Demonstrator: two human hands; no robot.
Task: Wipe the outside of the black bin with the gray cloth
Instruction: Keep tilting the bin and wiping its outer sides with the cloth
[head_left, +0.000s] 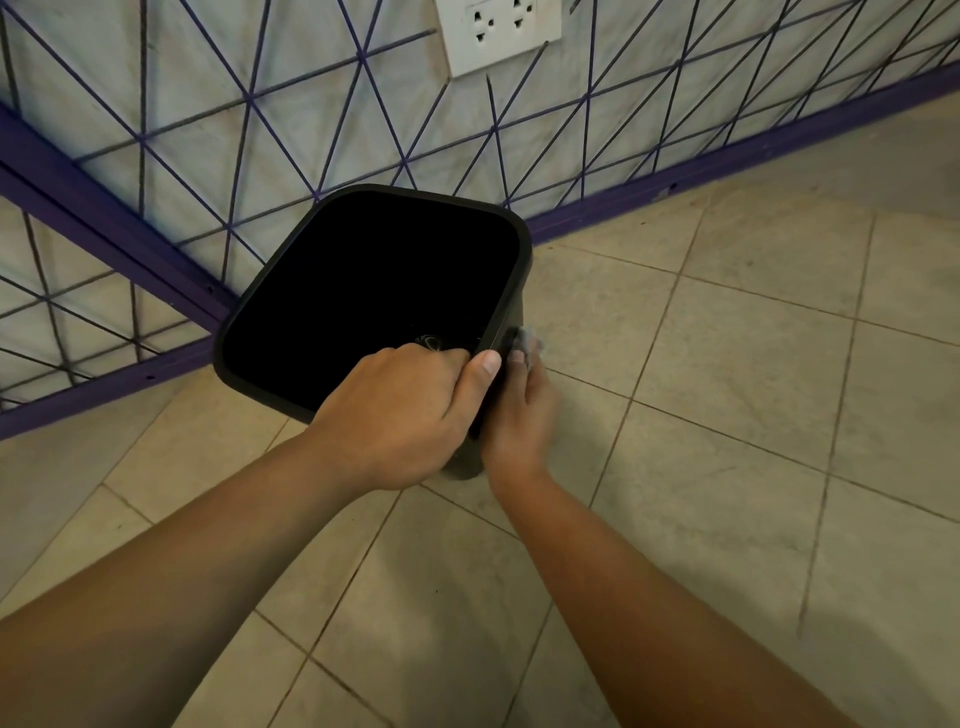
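A black bin (291, 291) with a square open top stands on the tiled floor in a corner of the room. My left hand (400, 415) grips its near rim, fingers inside and thumb on the outer edge. Against the bin's right outer wall, just below the rim, my right hand (519, 410) presses the gray cloth (530, 343). Only a small pale bunch of the cloth shows above my fingers. Most of the bin's outer walls are hidden from this high angle.
Two walls with purple line patterns and a purple skirting (727, 161) meet behind the bin. A white wall socket (498, 31) sits high on the back wall. Beige floor tiles (727, 415) spread to the right and toward me.
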